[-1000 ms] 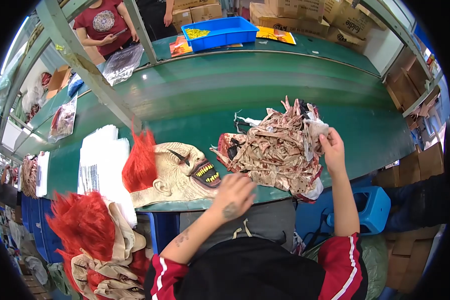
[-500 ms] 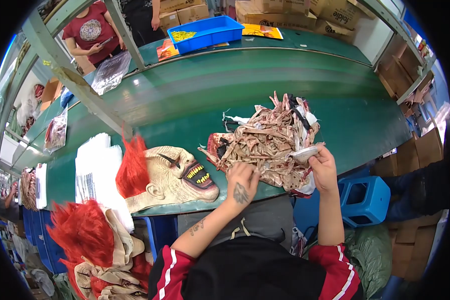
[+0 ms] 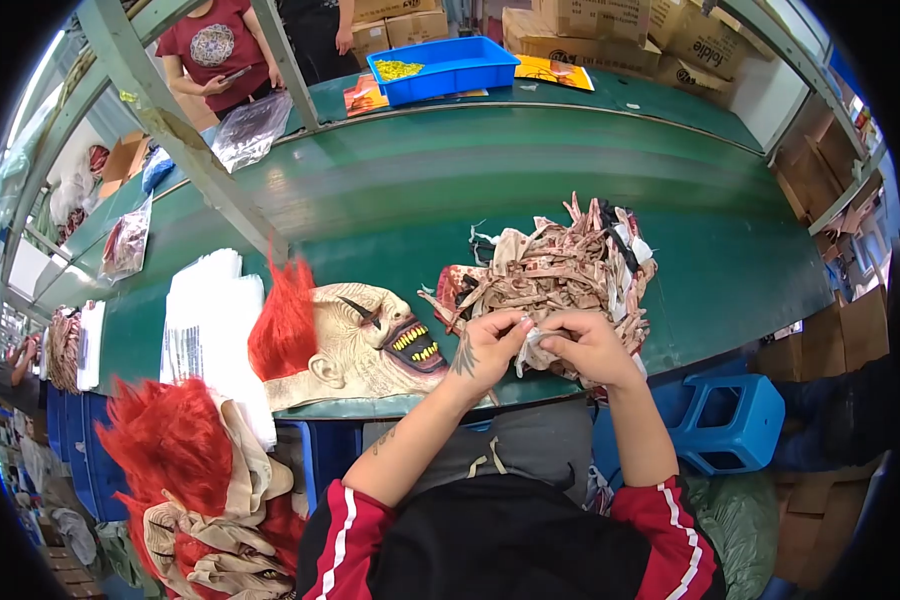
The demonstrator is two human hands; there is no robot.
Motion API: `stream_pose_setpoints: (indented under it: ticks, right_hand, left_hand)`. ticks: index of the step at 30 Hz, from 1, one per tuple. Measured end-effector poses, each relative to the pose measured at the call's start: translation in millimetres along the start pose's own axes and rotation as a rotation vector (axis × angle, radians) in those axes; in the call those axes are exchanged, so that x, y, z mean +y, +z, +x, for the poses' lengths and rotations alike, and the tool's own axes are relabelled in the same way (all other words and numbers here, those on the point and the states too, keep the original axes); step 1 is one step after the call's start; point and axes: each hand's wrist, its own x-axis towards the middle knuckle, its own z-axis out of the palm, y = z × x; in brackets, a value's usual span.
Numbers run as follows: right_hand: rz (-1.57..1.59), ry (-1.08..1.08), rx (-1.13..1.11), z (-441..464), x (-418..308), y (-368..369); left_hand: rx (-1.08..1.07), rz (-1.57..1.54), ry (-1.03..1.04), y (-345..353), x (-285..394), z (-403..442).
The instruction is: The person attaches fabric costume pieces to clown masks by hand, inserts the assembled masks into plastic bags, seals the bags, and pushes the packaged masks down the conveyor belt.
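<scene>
Both hands meet at the near edge of a heap of beige, red-stained strips (image 3: 560, 265) on the green table. Between the fingertips of my left hand (image 3: 492, 350) and my right hand (image 3: 592, 348) is a small whitish, crumpled piece (image 3: 532, 352), pinched from both sides. Whether it is cloth or thin rubber I cannot tell. Left of the heap a clown mask (image 3: 355, 340) lies on its side, with red hair, a wide dark mouth and yellow teeth. My left forearm passes close to its chin.
White plastic bags (image 3: 210, 320) lie left of the mask. More red-haired masks (image 3: 185, 470) are piled at the lower left. A slanting metal post (image 3: 185, 140) meets the table. Behind stands a blue tray (image 3: 445, 75); a blue stool (image 3: 730, 420) is at right. A person in red (image 3: 210, 50) stands opposite.
My right hand has brought the whitish piece left and down from the heap's right side. My left hand has come off the heap and now pinches the piece too. The view has shifted slightly.
</scene>
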Motion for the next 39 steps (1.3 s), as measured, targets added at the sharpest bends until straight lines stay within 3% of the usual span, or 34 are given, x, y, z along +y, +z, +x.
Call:
stream_pose_setpoints:
  ticks: [4,7,9,13,16,20,22,26,28,30,32,39]
  right_hand:
    - [0.079,0.012,0.065,6,3,11]
    - [0.137,-0.102,0.189,9,5,16]
    - [0.119,0.032,0.141,6,-5,14]
    - [-0.046,0.064,0.168,8,-5,12]
    - [-0.072,-0.039,0.186,10,-2,6]
    - [0.032,-0.091,0.314,9,-25,-10]
    - [-0.251,-0.437,0.308,11,-46,-26]
    - [-0.07,-0.542,0.277,9,-105,-45]
    - [0.117,-0.58,0.232,12,-128,-48]
    - [0.239,-0.58,0.131,13,-148,-51]
    - [0.262,-0.534,0.23,14,-162,-41]
    - [0.022,-0.496,0.177,29,-179,12]
  left_hand:
    - [-0.038,-0.056,0.033,-1,1,-2]
    - [-0.015,-0.033,0.005,-1,-2,-4]
    - [-0.011,0.003,0.012,-3,-8,-4]
    - [-0.042,0.128,0.079,-5,-7,-5]
    - [-0.047,-0.025,0.11,-2,-1,-8]
    - [0.011,0.193,0.395,-2,14,-10]
    - [0.041,0.267,0.479,-1,21,-12]
    - [0.054,0.251,0.487,-6,27,-23]
    - [0.112,0.314,0.591,-5,29,-24]
    - [0.113,0.273,0.546,-5,36,-29]
    - [0.05,0.308,0.657,-6,44,-26]
    - [-0.11,0.156,0.593,-4,66,-14]
